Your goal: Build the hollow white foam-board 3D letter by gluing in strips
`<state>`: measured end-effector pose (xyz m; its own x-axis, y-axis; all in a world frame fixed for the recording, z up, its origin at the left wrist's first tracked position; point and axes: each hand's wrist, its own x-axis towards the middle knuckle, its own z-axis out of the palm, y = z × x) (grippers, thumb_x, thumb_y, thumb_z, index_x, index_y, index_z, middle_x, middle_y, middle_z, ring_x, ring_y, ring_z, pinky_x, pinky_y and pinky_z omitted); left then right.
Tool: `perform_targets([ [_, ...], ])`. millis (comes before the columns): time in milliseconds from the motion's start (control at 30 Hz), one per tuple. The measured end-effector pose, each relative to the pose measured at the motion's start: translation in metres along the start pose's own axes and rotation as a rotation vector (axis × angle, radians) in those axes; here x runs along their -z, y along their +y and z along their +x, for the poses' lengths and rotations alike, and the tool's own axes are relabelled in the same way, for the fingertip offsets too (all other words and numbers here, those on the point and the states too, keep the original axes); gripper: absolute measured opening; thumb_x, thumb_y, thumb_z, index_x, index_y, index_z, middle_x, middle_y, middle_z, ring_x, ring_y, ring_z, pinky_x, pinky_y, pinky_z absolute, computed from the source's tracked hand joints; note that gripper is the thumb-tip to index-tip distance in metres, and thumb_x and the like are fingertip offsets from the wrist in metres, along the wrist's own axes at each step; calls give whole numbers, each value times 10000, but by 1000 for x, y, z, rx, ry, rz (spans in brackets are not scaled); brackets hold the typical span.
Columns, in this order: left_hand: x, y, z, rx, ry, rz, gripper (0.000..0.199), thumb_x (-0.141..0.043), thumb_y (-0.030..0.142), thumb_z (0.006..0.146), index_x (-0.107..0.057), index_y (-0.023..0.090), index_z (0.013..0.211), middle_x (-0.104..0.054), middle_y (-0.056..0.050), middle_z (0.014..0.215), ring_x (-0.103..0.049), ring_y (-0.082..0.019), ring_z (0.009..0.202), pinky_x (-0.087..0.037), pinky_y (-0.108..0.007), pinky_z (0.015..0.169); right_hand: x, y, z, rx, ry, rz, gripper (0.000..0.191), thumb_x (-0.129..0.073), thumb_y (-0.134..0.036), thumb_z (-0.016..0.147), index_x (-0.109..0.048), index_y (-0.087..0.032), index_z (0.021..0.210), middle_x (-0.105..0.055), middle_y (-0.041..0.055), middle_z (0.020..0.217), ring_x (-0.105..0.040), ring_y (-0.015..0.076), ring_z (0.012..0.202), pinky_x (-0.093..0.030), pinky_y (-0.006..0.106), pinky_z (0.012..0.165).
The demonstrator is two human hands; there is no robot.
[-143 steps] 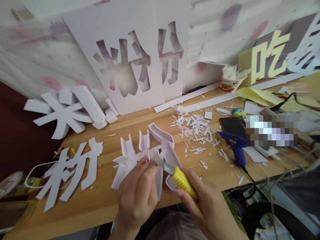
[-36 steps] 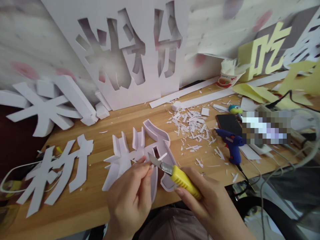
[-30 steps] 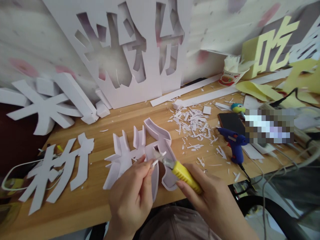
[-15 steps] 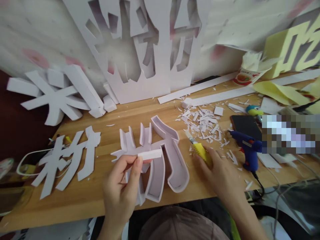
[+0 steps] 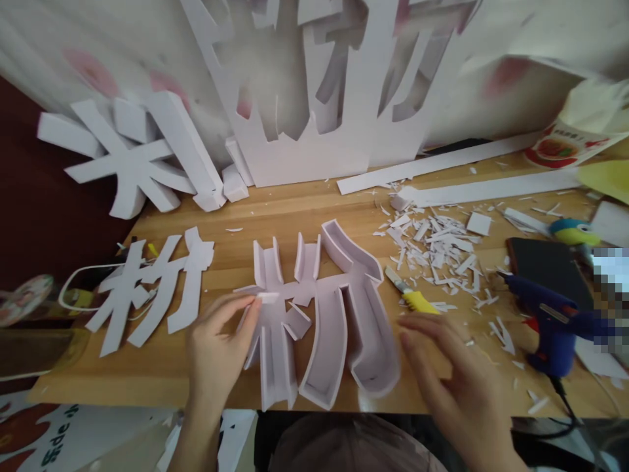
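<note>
A hollow white foam-board character (image 5: 322, 357) with raised side walls lies on the wooden table (image 5: 289, 213) in front of me. My left hand (image 5: 219, 337) pinches a short white foam strip (image 5: 269, 298) between thumb and fingertips, over the left part of the character. My right hand (image 5: 449, 373) is open, fingers apart and holding nothing, just right of the character. Beyond its fingers a yellow utility knife (image 5: 419, 302) lies on the table, blade out and pointing up-left. Part of the knife's handle is hidden by that hand.
Scraps (image 5: 442, 242) lie behind the knife. A blue glue gun (image 5: 553, 321) and a dark phone-like slab (image 5: 545, 272) are at right. Flat cut characters (image 5: 162, 288), a thick white character (image 5: 132, 164) and a cut-out board (image 5: 314, 160) stand or lie left and behind. Long strips (image 5: 491, 187) are at the back.
My right hand has let go of the utility knife, which now lies on the table. My left hand has lowered the foam strip to the character's left part. The view has shifted.
</note>
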<state>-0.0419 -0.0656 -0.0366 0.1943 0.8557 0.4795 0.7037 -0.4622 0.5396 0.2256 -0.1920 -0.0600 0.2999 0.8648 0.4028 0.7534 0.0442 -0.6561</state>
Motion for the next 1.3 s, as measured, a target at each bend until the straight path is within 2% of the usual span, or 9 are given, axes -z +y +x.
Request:
perform_targets([
  [167, -18, -4, -3, -28, -67, 65, 91, -674, 229, 902, -743, 232, 843, -701, -18, 827, -641, -205, 830, -516, -375, 782, -25, -27, -2, 241, -176, 66, 207, -613, -208, 918, -616, -204, 1125, -623, 95, 1150, -560, 234, 1128, -453, 388, 974],
  [300, -23, -4, 1, -18, -144, 106, 120, -657, 207, 906, -744, 228, 826, -695, -29, 837, -610, -223, 844, -492, -391, 783, -36, -27, 0, 371, -223, -30, 245, -623, -177, 879, -625, -172, 1124, -649, 112, 1153, -540, 266, 1151, -310, 495, 1097],
  [400, -25, -4, 4, -20, -177, 127, 140, -643, 188, 911, -733, 221, 810, -683, -36, 827, -599, -237, 857, -486, -409, 792, -37, -23, 4, 425, -264, -45, 228, -628, -194, 896, -630, -166, 1122, -684, 105, 1135, -561, 254, 1130, -287, 492, 1125],
  [500, -25, -3, 6, -48, -199, 148, 145, -638, 166, 916, -724, 216, 809, -682, -37, 827, -595, -236, 857, -476, -423, 801, -36, -21, 8, 459, -309, -65, 256, -618, -348, 953, -650, -180, 1144, -714, 91, 1163, -572, 254, 1142, -304, 462, 1118],
  [700, -26, 0, 9, -51, -232, 149, 146, -621, 157, 924, -712, 207, 822, -681, -39, 825, -609, -240, 881, -482, -432, 803, -36, -20, 14, 585, -382, -206, 569, -549, -688, 921, -663, -209, 1208, -715, 93, 1243, -560, 302, 1184, -300, 488, 1081],
  [833, -28, 1, 9, -80, -214, 203, 168, -621, 133, 915, -701, 215, 792, -696, -30, 816, -635, -259, 953, -447, -512, 934, -37, -16, 11, 578, -439, -251, 643, -495, -688, 942, -611, -177, 1315, -670, 154, 1305, -543, 325, 1228, -266, 531, 1111],
  [1000, -26, 2, 9, -79, -286, 202, 170, -594, 145, 934, -677, 218, 804, -691, -22, 812, -653, -264, 979, -369, -599, 1031, -41, -19, 7, 559, -430, -242, 645, -507, -629, 954, -543, -153, 1389, -610, 197, 1362, -473, 356, 1327, -174, 585, 1184],
  [1133, -21, 4, 16, -130, -421, 277, 178, -535, 116, 948, -655, 210, 856, -715, -17, 890, -644, -297, 1085, -171, -714, 1108, -52, -29, 12, 592, -477, -221, 663, -529, -614, 942, -527, -154, 1420, -521, 209, 1477, -288, 361, 1488, -42, 632, 1215],
  [1300, -15, 1, 25, -222, -578, 328, 228, -497, 29, 887, -652, 195, 905, -725, -8, 926, -626, -300, 1143, -100, -682, 1153, -69, -43, 14, 582, -501, -167, 670, -474, -627, 959, -591, -111, 1369, -547, 151, 1489, -139, 287, 1556, 47, 582, 1248],
])
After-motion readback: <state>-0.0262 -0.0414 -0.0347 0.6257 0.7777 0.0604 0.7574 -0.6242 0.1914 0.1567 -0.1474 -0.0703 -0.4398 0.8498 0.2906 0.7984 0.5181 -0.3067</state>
